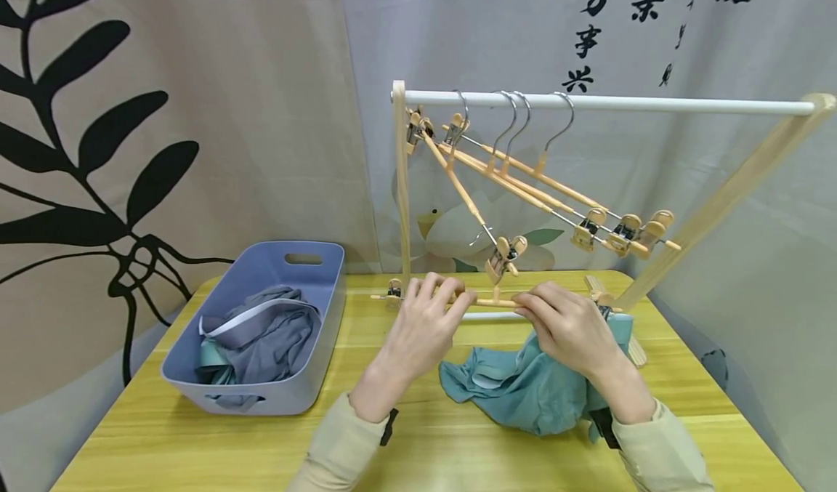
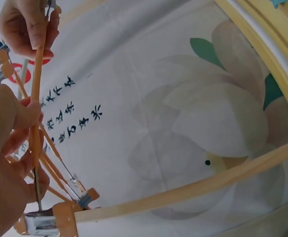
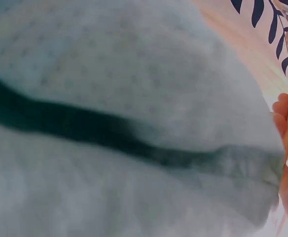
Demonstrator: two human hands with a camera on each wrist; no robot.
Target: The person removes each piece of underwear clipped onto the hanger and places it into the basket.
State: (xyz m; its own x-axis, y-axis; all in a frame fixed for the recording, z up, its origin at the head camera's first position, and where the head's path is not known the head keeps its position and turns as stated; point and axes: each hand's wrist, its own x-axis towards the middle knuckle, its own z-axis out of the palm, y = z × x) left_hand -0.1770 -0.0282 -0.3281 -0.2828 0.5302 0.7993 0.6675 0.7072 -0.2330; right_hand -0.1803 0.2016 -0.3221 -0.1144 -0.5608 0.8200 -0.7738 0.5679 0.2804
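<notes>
My left hand [image 1: 428, 325] grips a wooden clip hanger [image 1: 495, 303] near its left end. The right hand [image 1: 570, 325] pinches the same bar farther right, so it lies level between them, low before the rack. At its left end a clip [image 1: 394, 288] holds no cloth. A teal garment [image 1: 523, 390] hangs from the right end under my right hand, its lower part bunched on the table. In the left wrist view, the left fingers curl round the bar beside the clip [image 2: 48, 222]. Blurred cloth [image 3: 124, 79] fills most of the right wrist view.
A rack with a white rail [image 1: 621, 103] stands at the back, several clip hangers [image 1: 516, 176] hanging from it. To the left, a blue basket [image 1: 327, 332] holds crumpled grey-blue clothes [image 1: 275, 347] and some teal cloth. Wooden rack posts [image 1: 726, 194] slope down at the right.
</notes>
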